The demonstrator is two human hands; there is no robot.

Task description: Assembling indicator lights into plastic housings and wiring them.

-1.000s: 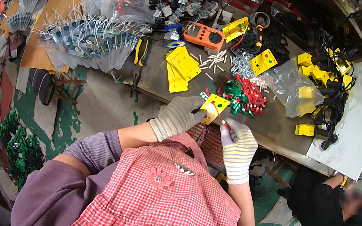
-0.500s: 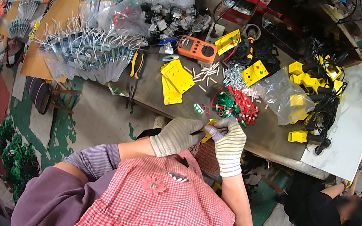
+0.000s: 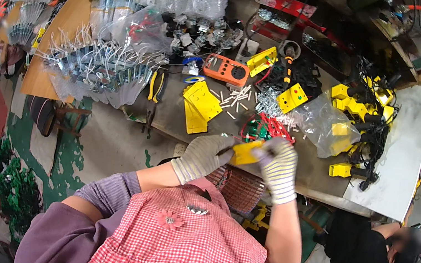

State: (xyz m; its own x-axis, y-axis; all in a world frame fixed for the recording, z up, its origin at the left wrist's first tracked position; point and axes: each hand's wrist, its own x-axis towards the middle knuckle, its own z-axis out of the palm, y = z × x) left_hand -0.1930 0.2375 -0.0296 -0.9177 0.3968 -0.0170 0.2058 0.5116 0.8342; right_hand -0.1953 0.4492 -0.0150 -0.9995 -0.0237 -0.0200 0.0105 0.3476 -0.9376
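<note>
My gloved left hand and right hand grip a flat yellow plastic plate mid-assembly; steady alignment seems needed next.

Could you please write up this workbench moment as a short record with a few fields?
Left hand: gloved left hand grips one end of a yellow plastic plate.
Right hand: striped-gloved right hand holds the plate's other end.
Behind the hands: pile of red and green small parts.
On the table: stacked yellow plates, orange meter, clear bag.
Left of bench: bundles of bagged white-wired parts.
Nearby: another person at lower right.
</note>
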